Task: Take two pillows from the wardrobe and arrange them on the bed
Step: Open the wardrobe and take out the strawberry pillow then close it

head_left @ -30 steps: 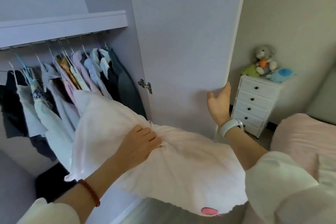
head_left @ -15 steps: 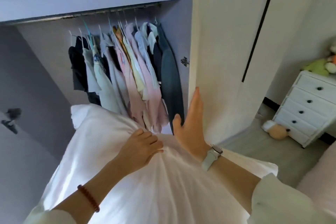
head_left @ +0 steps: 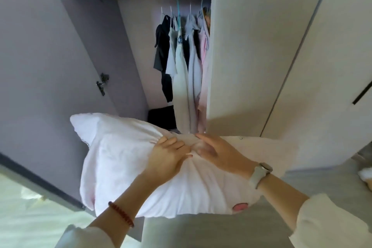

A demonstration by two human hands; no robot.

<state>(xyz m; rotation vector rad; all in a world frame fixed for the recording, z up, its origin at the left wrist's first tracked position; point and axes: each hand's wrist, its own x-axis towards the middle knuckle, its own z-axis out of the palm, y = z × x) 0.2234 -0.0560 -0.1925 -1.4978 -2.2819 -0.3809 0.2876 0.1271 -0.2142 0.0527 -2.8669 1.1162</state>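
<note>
Both hands sit on top of 1 white pillow held out before the wardrobe: the left hand pinches a fold of its cover, and just right of it the right hand lies flatter, fingers spread on the cloth. Hanging clothes show beyond the fingertips. It looks soft, light and baggy, so gripping bunched fabric near the middle, or each end, should carry it safely.

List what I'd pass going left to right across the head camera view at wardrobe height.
Open left wardrobe door → its hinge → black garment → pale hanging clothes → right wardrobe door → dark handle.
</note>
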